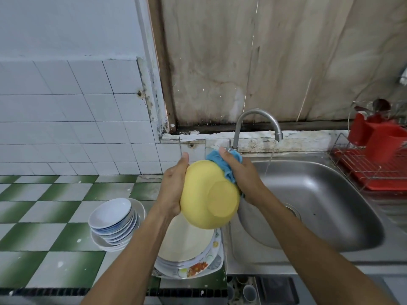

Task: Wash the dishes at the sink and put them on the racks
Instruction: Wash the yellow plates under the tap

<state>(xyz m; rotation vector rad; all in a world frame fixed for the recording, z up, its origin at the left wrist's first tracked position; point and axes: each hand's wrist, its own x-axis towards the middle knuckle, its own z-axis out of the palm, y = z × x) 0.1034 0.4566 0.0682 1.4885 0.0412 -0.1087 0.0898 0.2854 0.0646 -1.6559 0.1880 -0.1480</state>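
Two hands: left hand [172, 188] grips tilted yellow bowl [204, 194], fingers hidden behind it; right hand [244, 175], fingers clamped on blue cloth [226, 166] at the rim.

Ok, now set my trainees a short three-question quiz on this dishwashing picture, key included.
1. True or false: the tap is running into the sink.
2. Which hand presses the blue cloth against the yellow bowl? A left, B right, C neither.
3. Fill in: the stacked small bowls stand on the ____.
Key: 1 true. 2 B, the right hand; the left hand holds the bowl. 3 tiled counter.
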